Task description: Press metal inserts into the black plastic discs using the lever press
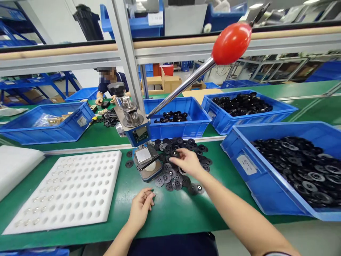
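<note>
the left hand [142, 206] is hanging half-open at the green surface [183, 217], at six o'clock from the press [137, 131]. a white tray [87, 185] is sitting at eight. the right hand [185, 161] is pinching a black disc [174, 154] over the pile [177, 183], at three. blue bins [183, 131] are standing from two to three; farther off, a person [102, 89] is working at eleven.

We have room on the green surface [183, 215] around our left hand [141, 206], between the white foam tray [109, 195] and the black discs [177, 183]. Ahead, the press [137, 134] blocks our way, its lever [183, 85] sticking up. A big blue bin [262, 190] stops us on the right.
</note>
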Action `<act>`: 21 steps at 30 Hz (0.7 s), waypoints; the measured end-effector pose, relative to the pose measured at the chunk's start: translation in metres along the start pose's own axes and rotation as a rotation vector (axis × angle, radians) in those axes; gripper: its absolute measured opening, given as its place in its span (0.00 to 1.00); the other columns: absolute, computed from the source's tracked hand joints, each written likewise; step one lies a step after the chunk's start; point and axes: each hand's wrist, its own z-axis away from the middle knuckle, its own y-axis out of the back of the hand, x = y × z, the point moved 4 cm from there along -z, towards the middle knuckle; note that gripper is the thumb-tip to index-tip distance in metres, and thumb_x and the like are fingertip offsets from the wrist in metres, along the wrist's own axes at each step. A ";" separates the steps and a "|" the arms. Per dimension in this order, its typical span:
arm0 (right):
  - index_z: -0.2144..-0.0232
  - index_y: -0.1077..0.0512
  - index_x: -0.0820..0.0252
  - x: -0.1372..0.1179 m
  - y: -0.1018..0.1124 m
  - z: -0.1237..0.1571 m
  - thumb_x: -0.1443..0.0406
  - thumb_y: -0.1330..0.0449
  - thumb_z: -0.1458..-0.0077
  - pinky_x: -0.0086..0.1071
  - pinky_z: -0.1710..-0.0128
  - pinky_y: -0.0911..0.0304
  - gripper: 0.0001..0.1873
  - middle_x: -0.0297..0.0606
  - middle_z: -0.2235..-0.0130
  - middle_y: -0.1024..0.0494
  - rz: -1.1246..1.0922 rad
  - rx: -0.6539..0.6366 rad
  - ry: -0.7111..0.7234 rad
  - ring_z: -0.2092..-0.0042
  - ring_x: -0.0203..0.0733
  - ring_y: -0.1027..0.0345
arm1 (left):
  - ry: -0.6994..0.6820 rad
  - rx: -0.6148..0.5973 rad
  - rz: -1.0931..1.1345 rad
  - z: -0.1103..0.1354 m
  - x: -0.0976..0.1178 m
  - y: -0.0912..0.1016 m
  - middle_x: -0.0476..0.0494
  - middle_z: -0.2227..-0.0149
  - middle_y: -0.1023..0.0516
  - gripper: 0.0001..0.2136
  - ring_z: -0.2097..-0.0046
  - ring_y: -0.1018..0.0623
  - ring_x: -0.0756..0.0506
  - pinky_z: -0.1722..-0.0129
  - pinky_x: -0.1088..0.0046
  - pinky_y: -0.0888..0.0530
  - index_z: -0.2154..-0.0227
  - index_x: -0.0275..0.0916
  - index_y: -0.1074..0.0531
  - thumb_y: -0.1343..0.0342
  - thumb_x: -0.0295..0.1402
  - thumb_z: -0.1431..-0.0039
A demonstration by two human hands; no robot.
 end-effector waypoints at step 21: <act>0.36 0.36 0.55 0.079 -0.029 0.029 0.47 0.40 0.42 0.62 0.35 0.55 0.36 0.55 0.31 0.46 0.729 -0.327 -0.135 0.29 0.65 0.58 | -0.139 0.002 -0.186 0.002 -0.007 -0.002 0.44 0.72 0.20 0.16 0.72 0.21 0.40 0.75 0.65 0.23 0.65 0.46 0.20 0.42 0.51 0.45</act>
